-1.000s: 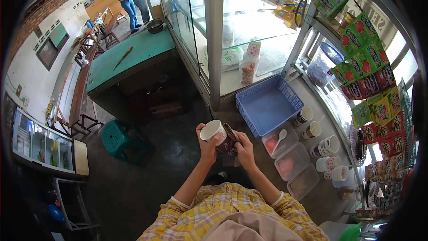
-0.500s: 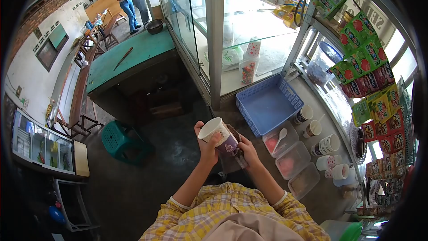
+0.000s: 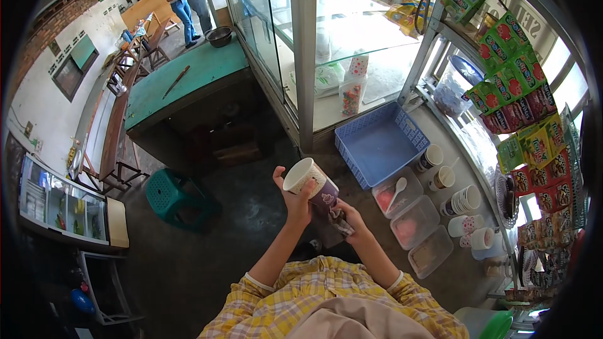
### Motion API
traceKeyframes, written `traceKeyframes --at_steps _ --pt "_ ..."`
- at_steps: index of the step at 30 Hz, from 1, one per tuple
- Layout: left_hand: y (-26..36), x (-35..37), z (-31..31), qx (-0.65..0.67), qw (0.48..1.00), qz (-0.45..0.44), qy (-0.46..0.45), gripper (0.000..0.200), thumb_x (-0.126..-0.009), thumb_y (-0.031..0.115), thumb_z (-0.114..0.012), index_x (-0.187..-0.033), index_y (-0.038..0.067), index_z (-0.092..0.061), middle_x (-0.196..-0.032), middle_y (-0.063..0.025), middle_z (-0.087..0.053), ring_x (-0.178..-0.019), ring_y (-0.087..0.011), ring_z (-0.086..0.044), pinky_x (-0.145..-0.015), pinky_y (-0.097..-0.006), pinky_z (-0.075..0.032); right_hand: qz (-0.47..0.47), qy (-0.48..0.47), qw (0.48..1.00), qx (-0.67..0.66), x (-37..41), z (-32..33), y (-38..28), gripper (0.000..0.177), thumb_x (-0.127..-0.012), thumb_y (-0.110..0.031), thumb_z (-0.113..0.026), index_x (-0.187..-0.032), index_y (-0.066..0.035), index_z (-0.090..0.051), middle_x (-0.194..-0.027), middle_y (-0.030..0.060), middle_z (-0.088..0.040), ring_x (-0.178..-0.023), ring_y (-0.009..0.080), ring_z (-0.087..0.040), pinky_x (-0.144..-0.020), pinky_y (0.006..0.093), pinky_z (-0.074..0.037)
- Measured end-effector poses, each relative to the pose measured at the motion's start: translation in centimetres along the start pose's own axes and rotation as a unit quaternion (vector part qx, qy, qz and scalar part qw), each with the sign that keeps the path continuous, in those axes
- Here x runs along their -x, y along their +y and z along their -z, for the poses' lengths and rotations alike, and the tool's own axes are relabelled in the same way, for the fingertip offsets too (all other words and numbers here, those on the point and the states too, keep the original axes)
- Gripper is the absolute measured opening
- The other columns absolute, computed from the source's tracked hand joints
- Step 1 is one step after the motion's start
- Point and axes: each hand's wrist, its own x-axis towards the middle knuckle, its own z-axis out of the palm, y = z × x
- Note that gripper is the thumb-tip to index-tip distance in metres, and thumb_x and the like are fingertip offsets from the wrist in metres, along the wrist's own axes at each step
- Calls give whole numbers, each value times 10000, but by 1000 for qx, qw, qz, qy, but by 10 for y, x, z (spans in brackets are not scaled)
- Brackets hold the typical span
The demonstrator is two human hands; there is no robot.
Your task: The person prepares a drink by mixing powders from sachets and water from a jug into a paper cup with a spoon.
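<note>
A white and purple paper cup (image 3: pixel 324 192) is tilted in front of my body, its open mouth facing up and to the left. My left hand (image 3: pixel 296 204) is wrapped round it, thumb across the front and fingers behind. Near the cup's base, my right hand (image 3: pixel 353 221) is closed on a crumpled greyish-brown cloth (image 3: pixel 340 221). The cloth lies against the cup's lower end. Most of the right fingers are hidden behind it.
On the counter to the right are a blue plastic basket (image 3: pixel 381 150), a clear tub (image 3: pixel 397 198) with a white spoon (image 3: pixel 397 192), and stacked paper cups (image 3: pixel 461 201). Snack sachets (image 3: pixel 512 69) hang beyond. A green stool (image 3: pixel 169 196) stands left; two people (image 3: pixel 181 6) stand far back.
My right hand and the cloth have slid down from the cup's side to its base. The brownish part beside the cup no longer shows. The cup stays in my left hand.
</note>
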Motion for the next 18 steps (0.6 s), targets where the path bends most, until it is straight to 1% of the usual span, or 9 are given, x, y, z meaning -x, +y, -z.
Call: traceKeyframes --at_steps 2,5,7,9,11,12,14,17,18 --pt "4 -2 6 -12 999 -9 35 792 -762 -10 -746 -1308 212 -218 -1105 -75 -526 -977 -178 -593 -850 -342 -520 -12 -26 999 18 -1 7 2 422 -818 -31 -499 -1234 -20 -567 -1073 75 -640 -855 156 -639 -773 263 -529" --pt "14 -9 17 -182 969 -151 69 813 -744 -16 -768 -1293 192 -206 -1103 -80 -526 -1008 -181 -591 -853 -333 -514 70 -35 992 103 -5 5 -13 444 -797 -28 -511 -1237 -28 -572 -1093 75 -636 -911 155 -624 -819 262 -498" --pt "29 -6 12 -248 950 -187 31 841 -729 -14 -787 -1289 181 -191 -1118 -92 -523 -1046 -190 -581 -865 -325 -504 183 -30 961 204 -12 -1 -30 468 -777 -16 -503 -1242 -10 -562 -1061 79 -629 -982 172 -606 -888 305 -476" --pt "30 -6 24 -289 935 -207 -7 909 -694 43 -846 -1283 160 -163 -1162 -133 -522 -1131 -230 -552 -906 -352 -486 305 0 895 326 -22 -8 -46 483 -774 -13 -505 -1255 -4 -552 -1064 98 -622 -1059 204 -582 -943 342 -448" --pt "31 -8 25 -355 886 -294 -52 930 -694 82 -853 -1305 161 -157 -1195 -147 -514 -1135 -228 -542 -948 -367 -453 429 55 775 461 -39 -10 -57 489 -788 -20 -517 -1276 -11 -544 -1103 131 -616 -1143 249 -552 -985 376 -415" --pt "31 -9 24 -386 856 -335 -75 941 -694 101 -857 -1316 162 -154 -1211 -154 -510 -1137 -227 -536 -970 -374 -436 440 67 720 532 -47 -9 -59 509 -786 -30 -532 -1295 -33 -536 -1132 147 -598 -1146 281 -543 -982 384 -424" --pt "31 -8 15 -372 847 -360 -119 943 -685 126 -870 -1296 173 -153 -1204 -177 -509 -1141 -261 -536 -980 -393 -431 448 92 593 662 -64 1 -59 554 -783 -50 -563 -1334 -78 -519 -1190 178 -562 -1152 345 -526 -977 401 -441" --pt "25 -1 8 -386 823 -383 -166 935 -678 148 -882 -1265 184 -155 -1210 -202 -494 -1144 -294 -530 -974 -405 -437 285 91 599 743 -102 55 -23 605 -783 -91 -613 -1374 -118 -484 -1303 187 -495 -1221 382 -471 -998 445 -434" --pt "24 0 7 -396 812 -391 -178 931 -677 153 -885 -1254 186 -156 -1215 -208 -486 -1145 -302 -527 -968 -406 -441 289 87 609 733 -98 60 -15 614 -783 -104 -624 -1379 -119 -478 -1309 190 -488 -1223 388 -470 -1003 447 -433"
